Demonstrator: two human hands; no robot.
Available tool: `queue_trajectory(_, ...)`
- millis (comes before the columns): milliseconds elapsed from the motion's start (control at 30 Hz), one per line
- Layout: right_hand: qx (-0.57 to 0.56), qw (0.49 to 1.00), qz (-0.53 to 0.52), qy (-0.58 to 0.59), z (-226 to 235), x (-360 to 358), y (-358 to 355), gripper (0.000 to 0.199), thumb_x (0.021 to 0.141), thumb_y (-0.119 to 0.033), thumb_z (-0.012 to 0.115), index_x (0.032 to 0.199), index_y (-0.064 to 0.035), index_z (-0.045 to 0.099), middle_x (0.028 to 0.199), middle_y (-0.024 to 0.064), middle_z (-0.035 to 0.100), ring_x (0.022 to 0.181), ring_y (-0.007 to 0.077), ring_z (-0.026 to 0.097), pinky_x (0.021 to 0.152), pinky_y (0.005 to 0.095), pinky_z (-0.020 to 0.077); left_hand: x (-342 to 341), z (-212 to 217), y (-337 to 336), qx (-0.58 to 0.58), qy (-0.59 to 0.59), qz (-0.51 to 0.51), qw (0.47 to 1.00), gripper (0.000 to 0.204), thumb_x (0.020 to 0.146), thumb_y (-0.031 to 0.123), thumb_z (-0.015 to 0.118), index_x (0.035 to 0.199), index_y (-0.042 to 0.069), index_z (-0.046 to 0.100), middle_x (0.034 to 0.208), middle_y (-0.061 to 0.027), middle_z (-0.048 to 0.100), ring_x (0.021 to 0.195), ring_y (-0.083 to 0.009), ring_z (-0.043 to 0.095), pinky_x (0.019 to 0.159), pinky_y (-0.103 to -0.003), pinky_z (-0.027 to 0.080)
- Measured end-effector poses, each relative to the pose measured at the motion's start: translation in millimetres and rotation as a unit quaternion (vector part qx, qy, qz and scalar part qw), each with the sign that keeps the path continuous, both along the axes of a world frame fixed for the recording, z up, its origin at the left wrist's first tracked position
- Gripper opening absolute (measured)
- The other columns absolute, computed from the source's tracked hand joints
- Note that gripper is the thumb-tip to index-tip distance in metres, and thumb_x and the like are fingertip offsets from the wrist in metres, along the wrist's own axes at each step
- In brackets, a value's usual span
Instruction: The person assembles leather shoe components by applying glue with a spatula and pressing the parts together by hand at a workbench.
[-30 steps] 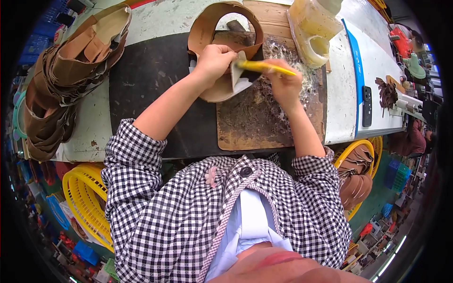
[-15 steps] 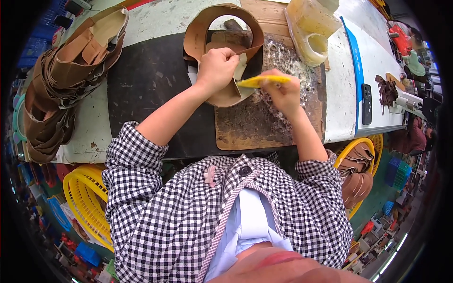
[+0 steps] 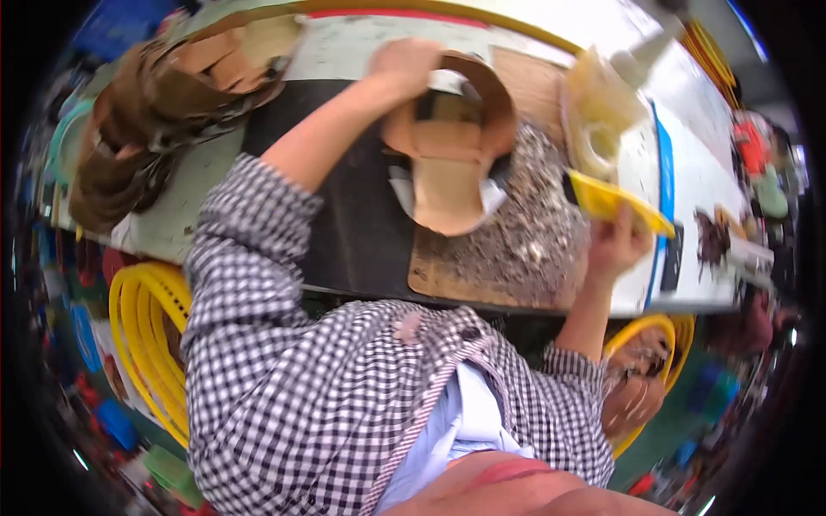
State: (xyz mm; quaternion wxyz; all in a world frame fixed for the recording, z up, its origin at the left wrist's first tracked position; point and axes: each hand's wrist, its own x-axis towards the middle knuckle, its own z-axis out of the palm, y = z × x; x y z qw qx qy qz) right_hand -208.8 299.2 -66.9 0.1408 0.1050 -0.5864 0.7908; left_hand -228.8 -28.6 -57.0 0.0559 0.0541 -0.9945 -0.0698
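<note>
While I watched the head cam feed, the left hand (image 3: pixel 406 62) sat far out over the bench, fingers curled shut on the upper rim of the brown leather upper (image 3: pixel 447 142), a looped strap piece w/ a tan tongue hanging toward the body. Grip looked firm, thumb hidden, so I couldn't tell how deep it went. That leather piece lay partly on the black mat (image 3: pixel 348 215) and partly over the wooden cutting board (image 3: pixel 508 258), which was covered w/ grey scraps and glue crust. A white paper bit poked out under the tongue.

The right hand (image 3: pixel 615 245) was off to the right side, near the board's edge, fingers closed round the handle end of a yellow tool (image 3: pixel 615 199), flat blade angled up and left, clear of the leather, not touching it. Blur here, so exact finger spread unclear.

Beyond, a pale yellowish container (image 3: pixel 594 120) stood on the white table (image 3: pixel 688 172). Far left, a heap of brown leather straps (image 3: pixel 146 129). Yellow basket (image 3: pixel 142 335) low on the left by the checked sleeve.
</note>
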Motion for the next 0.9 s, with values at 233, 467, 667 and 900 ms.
queue_trajectory(233, 0.008, 1.0, 0.017, 0.012, -7.0, 5.8, -3.9, 0.01, 0.083, -0.008, 0.058, 0.082, 0.0023, 0.056, 0.069, 0.0068, 0.058, 0.048, 0.0073, 0.048, 0.043, 0.0185, 0.0387, -54.2, 85.2, -50.4, -0.167, 0.205, -0.128, 0.956, 0.029, 0.083, 0.028, 0.049, 0.093, 0.001, 0.055, 0.095, -0.0188, 0.059, 0.093, -0.0334, 0.054, 0.079, -0.04, 0.044)
queue_trajectory(467, -0.008, 0.997, 0.072, -0.039, -22.4, -4.9, -1.9, 0.008, 0.082, -0.005, 0.058, 0.085, 0.0016, 0.057, 0.072, 0.0063, 0.058, 0.052, 0.0083, 0.049, 0.045, 0.0187, 0.0383, 113.0, 87.1, -146.6, -0.059, -0.241, 0.092, 0.964, 0.041, 0.062, 0.036, 0.069, 0.083, 0.002, 0.06, 0.077, -0.0152, 0.061, 0.075, -0.0281, 0.059, 0.069, -0.035, 0.046)
queue_trajectory(667, 0.031, 0.99, 0.127, -0.058, -16.4, 16.5, -20.1, 0.009, 0.081, -0.004, 0.059, 0.087, 0.0028, 0.057, 0.075, 0.0066, 0.059, 0.058, 0.0101, 0.051, 0.049, 0.0209, 0.0403, 123.1, 84.0, -125.6, 0.015, 0.06, 0.117, 0.991, 0.022, 0.069, 0.024, 0.057, 0.074, 0.004, 0.063, 0.069, -0.0156, 0.06, 0.066, -0.0307, 0.059, 0.062, -0.038, 0.047)
queue_trajectory(900, 0.129, 0.962, 0.23, -0.064, -12.3, 37.4, -32.2, 0.013, 0.077, -0.006, 0.063, 0.085, 0.0033, 0.06, 0.074, 0.0019, 0.059, 0.066, 0.0079, 0.053, 0.059, 0.0216, 0.0413, 73.4, -3.0, 56.4, 0.08, -0.134, -0.25, 0.956, 0.017, 0.071, 0.019, 0.059, 0.078, 0.003, 0.058, 0.075, -0.016, 0.062, 0.075, -0.0334, 0.06, 0.066, -0.04, 0.048)
